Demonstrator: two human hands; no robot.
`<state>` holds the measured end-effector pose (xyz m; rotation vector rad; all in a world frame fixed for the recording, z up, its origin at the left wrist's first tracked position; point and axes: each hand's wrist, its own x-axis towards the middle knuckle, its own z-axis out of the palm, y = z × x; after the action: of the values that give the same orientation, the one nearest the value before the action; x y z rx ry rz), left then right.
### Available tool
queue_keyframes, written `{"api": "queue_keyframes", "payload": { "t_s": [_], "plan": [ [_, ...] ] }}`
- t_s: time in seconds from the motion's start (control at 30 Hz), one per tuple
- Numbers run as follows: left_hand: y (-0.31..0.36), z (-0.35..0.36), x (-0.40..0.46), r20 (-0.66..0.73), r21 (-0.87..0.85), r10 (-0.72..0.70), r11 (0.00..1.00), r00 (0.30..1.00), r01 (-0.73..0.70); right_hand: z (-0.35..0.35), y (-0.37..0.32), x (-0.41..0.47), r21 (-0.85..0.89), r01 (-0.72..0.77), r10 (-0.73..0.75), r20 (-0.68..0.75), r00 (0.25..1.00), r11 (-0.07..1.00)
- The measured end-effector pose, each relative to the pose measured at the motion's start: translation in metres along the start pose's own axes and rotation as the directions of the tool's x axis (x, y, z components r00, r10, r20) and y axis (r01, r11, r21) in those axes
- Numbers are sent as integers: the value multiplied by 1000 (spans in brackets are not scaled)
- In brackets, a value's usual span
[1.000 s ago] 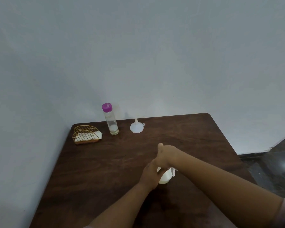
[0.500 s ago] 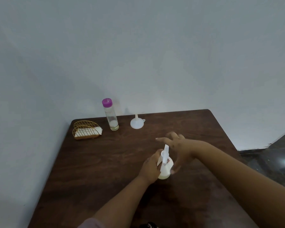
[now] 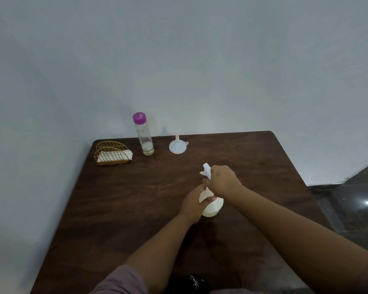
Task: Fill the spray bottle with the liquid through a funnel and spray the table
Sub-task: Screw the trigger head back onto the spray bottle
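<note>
Gripping the white spray bottle point(image 3: 212, 205) near the middle of the table point(image 3: 125, 209), the left hand point(image 3: 194, 205) wraps its body while the right hand point(image 3: 222, 181) curls around the spray head point(image 3: 206, 171). Far left stand a clear bottle point(image 3: 144, 134) and an upturned funnel point(image 3: 177, 145).

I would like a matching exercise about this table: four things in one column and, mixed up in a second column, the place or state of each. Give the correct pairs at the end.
Things
1. funnel
2. tall bottle
3. spray bottle
4. wire holder

Places or states
A. in the far left corner of the table, with white napkins in it
B. gripped by the left hand, spray head in the right hand
C. standing upright with a purple cap on
D. upside down, spout pointing up

Pairs: 1-D, 2-C, 3-B, 4-A
</note>
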<state>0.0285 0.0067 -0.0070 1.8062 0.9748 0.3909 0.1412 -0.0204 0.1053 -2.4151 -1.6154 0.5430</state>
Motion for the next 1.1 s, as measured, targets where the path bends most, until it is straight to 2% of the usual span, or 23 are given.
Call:
{"api": "queue_keyframes", "payload": {
  "t_s": [0.07,0.13,0.17,0.2,0.23,0.27,0.3,0.33,0.37,0.43,0.47,0.57,0.63,0.7,0.73,0.8,0.87,0.9,0.93,0.97,1.0,1.03,1.1],
  "plan": [
    [1,-2,2,17,83,-20,996,1000,18,-15,-3,2,40,-92,83,183,980,995],
    [3,-7,2,35,104,-8,995,999,4,-41,-5,-1,67,-218,167,442,882,974],
    [4,-9,3,57,100,4,995,998,-10,-54,-4,-4,10,-226,192,497,847,974],
    [4,-10,4,79,111,15,994,997,-24,-63,0,-6,-64,-176,184,500,847,982],
    [4,-11,4,94,135,21,990,995,-34,-67,5,-5,-158,-70,134,447,884,985],
    [4,-12,5,100,154,23,987,995,-39,-67,9,-5,-223,55,31,361,932,973],
    [4,-12,6,98,161,32,986,995,-47,-66,9,-9,-271,208,-117,316,941,940],
    [3,-12,6,90,161,50,985,995,-64,-61,6,-13,-352,379,-269,322,908,856],
    [2,-12,7,81,158,68,984,994,-80,-52,4,-15,-462,513,-370,369,853,723],
    [1,-12,5,75,147,68,986,995,-78,-37,2,-13,-590,629,-457,435,776,507],
    [1,-12,5,72,138,61,988,996,-71,-34,3,-11,-609,631,-450,447,773,480],
    [0,-12,7,63,137,31,990,998,-39,-34,5,-8,-582,533,-347,406,845,614],
    [1,-8,6,50,151,33,988,998,-41,-29,3,-8,-544,351,-225,286,931,762],
    [2,-3,5,48,163,70,984,996,-77,-19,-10,-11,-459,137,-16,258,966,878],
    [2,-2,5,48,164,77,983,996,-83,-17,-18,-9,-452,147,14,333,943,880],
    [2,-2,3,49,161,76,983,996,-83,-31,-30,0,-330,99,102,539,836,939],
    [3,-4,4,88,186,63,979,994,-79,-62,-25,15,-47,-181,171,622,765,982],
    [3,-6,6,110,194,55,978,992,-75,-75,-16,22,-3,-261,206,622,755,965],
    [4,-8,7,128,191,55,978,990,-79,-87,-7,25,-45,-220,200,614,764,975],
    [4,-9,9,143,185,63,979,988,-89,-93,1,26,-155,-77,153,567,809,985],
    [3,-10,10,156,181,69,979,985,-97,-95,7,24,-286,133,34,511,859,949],
    [2,-11,11,165,182,68,978,984,-98,-91,10,20,-360,338,-131,492,861,870],
    [-1,-12,12,165,194,68,976,984,-100,-73,11,8,-415,584,-335,532,778,698]
  ]
}}
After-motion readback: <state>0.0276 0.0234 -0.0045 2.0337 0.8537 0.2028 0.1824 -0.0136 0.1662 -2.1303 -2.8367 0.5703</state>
